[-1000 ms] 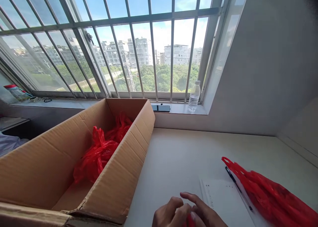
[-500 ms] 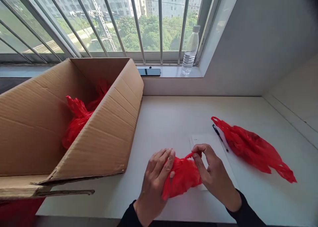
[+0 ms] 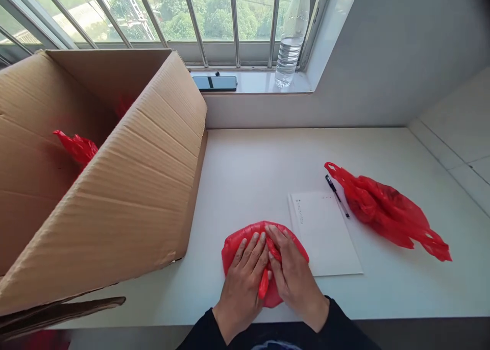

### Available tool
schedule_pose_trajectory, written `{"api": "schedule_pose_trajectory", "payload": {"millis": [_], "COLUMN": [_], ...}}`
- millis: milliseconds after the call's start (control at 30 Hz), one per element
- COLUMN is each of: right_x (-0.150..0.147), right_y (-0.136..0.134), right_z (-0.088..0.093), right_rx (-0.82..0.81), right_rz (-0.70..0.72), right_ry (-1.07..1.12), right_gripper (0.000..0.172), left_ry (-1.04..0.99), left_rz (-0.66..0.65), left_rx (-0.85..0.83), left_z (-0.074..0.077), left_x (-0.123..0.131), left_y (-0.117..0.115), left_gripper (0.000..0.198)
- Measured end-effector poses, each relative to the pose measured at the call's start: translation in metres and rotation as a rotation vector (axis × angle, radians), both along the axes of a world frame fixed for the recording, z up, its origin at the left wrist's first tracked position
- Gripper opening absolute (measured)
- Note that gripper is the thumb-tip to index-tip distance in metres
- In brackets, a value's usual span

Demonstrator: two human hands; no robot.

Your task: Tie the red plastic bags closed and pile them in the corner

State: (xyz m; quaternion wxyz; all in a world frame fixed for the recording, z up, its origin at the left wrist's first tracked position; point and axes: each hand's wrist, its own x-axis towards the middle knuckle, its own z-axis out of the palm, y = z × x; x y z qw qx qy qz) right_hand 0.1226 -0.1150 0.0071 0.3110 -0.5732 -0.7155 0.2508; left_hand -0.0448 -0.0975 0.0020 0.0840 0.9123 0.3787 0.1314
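A red plastic bag (image 3: 236, 242), rounded and puffed out, lies on the white table under both hands. My left hand (image 3: 244, 274) rests on its left side with the fingers stretched out together, pressing down. On the right side lies my right hand (image 3: 294, 271), its fingers extended over the top and its thumb apart. A twisted strip of the bag shows between the two hands. Right of them is a white sheet of paper (image 3: 327, 238) with small print, partly beside the bag's edge.
A pen (image 3: 337, 197) lies along the paper, and another crumpled red bag (image 3: 386, 209) is to its right. At left, a large open cardboard box (image 3: 153, 186) holds red plastic (image 3: 78, 147). A phone (image 3: 215, 83) and a water bottle (image 3: 291, 41) are on the windowsill.
My right hand has let go of the pinched bag corner and moved left onto the bag. The bag now looks rounder and more compact. The view has tilted down.
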Motion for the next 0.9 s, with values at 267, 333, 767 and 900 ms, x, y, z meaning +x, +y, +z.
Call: {"api": "schedule_pose_trajectory", "payload": {"millis": [267, 333, 767, 900], "right_x": [-0.002, -0.002, 0.003, 0.025], "right_y": [0.000, 0.001, -0.002, -0.009], "right_z": [-0.037, -0.040, -0.032, -0.014], "right_rx": [0.147, 0.156, 0.069, -0.112], "right_rz": [-0.014, -0.020, -0.074, -0.303], "right_ry": [-0.230, -0.228, -0.035, 0.225], "right_gripper": [0.067, 0.068, 0.058, 0.044], "left_ry": [0.043, 0.027, -0.160, -0.352], "left_rz": [0.034, 0.044, 0.065, 0.211], "left_rx": [0.006, 0.004, -0.119, -0.071], "left_z": [-0.021, -0.021, -0.021, -0.010], "left_x": [0.004, 0.006, -0.001, -0.023], "left_y": [-0.005, -0.004, -0.007, -0.012], "left_gripper": [0.063, 0.063, 0.060, 0.056]}}
